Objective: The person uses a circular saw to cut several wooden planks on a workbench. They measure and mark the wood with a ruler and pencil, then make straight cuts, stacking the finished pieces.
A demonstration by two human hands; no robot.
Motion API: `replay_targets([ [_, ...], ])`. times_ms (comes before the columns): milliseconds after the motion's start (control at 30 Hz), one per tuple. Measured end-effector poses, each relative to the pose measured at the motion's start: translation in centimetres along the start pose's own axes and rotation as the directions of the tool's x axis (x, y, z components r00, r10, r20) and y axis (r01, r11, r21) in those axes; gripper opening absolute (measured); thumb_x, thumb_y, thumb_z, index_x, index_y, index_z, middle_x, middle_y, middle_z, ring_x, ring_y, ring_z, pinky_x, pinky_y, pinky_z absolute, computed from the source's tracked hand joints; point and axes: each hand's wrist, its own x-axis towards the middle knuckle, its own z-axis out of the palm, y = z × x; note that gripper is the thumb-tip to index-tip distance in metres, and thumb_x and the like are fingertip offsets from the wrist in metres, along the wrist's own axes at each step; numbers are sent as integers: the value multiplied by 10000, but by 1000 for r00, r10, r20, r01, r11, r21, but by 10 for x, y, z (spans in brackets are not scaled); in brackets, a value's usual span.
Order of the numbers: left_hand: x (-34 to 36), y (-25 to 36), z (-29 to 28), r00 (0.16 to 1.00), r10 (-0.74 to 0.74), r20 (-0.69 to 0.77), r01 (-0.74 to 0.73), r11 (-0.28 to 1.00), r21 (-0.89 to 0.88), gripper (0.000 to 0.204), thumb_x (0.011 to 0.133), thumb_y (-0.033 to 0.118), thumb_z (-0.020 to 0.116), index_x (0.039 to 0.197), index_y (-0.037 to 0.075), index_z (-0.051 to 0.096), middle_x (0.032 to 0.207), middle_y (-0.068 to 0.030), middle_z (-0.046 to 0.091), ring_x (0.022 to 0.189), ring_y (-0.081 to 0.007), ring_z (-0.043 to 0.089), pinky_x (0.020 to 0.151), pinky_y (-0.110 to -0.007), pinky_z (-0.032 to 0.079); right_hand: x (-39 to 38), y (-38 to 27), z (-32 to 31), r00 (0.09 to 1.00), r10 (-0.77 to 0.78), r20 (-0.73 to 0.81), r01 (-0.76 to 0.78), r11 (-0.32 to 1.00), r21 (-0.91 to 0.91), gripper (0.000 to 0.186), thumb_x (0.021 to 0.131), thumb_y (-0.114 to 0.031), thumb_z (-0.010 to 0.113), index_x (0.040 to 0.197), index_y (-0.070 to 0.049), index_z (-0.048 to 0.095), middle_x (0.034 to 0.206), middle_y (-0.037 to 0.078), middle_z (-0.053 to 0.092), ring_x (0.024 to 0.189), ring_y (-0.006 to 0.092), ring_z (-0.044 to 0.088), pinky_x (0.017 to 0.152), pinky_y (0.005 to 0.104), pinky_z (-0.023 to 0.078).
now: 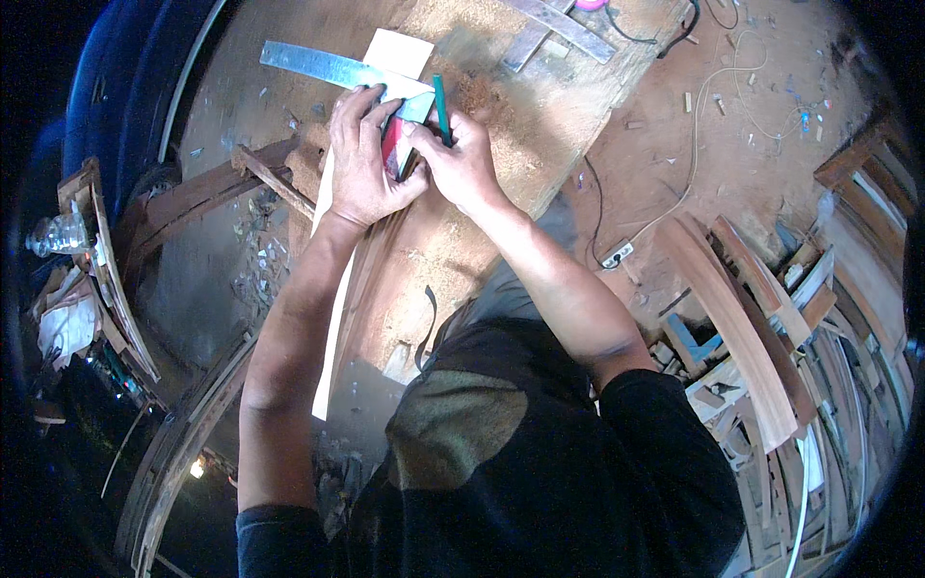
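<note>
A try square lies across a pale wooden board, its metal blade reaching out to the left. My left hand grips the square, with the fingers on the metal and the thumb beside its red stock. Close by on the right, my right hand is closed around a green pencil, held nearly upright beside the blade's right end. The pencil's lower end is hidden by my fingers. Under my left hand, a long pale edge of wood runs back toward me.
A worktop strewn with sawdust lies beneath the work. At its far end are dark wooden or metal strips and a pink object. A power strip with its cord rests on the floor at right, near stacked curved boards.
</note>
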Motion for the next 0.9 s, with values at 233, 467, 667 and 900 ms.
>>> replay_targets([
  [233,0,-1,2,999,20,50,-23,997,70,852,760,514,743,1471,101,519,1506,-210,458,1442,-441,381,1203,-636,219,-12,-11,2,990,34,-137,-18,993,119,119,985,-104,711,1054,-12,681,861,0,679,703,22,596,575,201,474],
  [467,3,-5,0,994,25,111,-38,992,121,840,752,469,732,1464,78,521,1538,-211,451,1451,-437,388,1198,-620,244,-6,4,1,991,-28,-127,32,999,30,123,971,-89,721,1050,3,698,919,18,711,780,50,632,655,216,504],
  [667,3,0,3,985,-17,169,-12,986,168,859,803,428,680,1549,74,442,1607,-177,410,1523,-385,320,1236,-603,162,-5,5,0,986,-17,-167,34,995,96,152,940,-142,777,967,-10,707,780,-46,635,698,30,554,604,236,466],
  [900,3,-4,7,986,-39,163,12,987,163,883,820,502,628,1580,106,416,1634,-151,387,1537,-350,312,1259,-584,109,-5,3,-5,993,20,-116,-10,996,84,166,965,-133,752,1040,8,705,890,7,691,780,58,623,670,232,515],
])
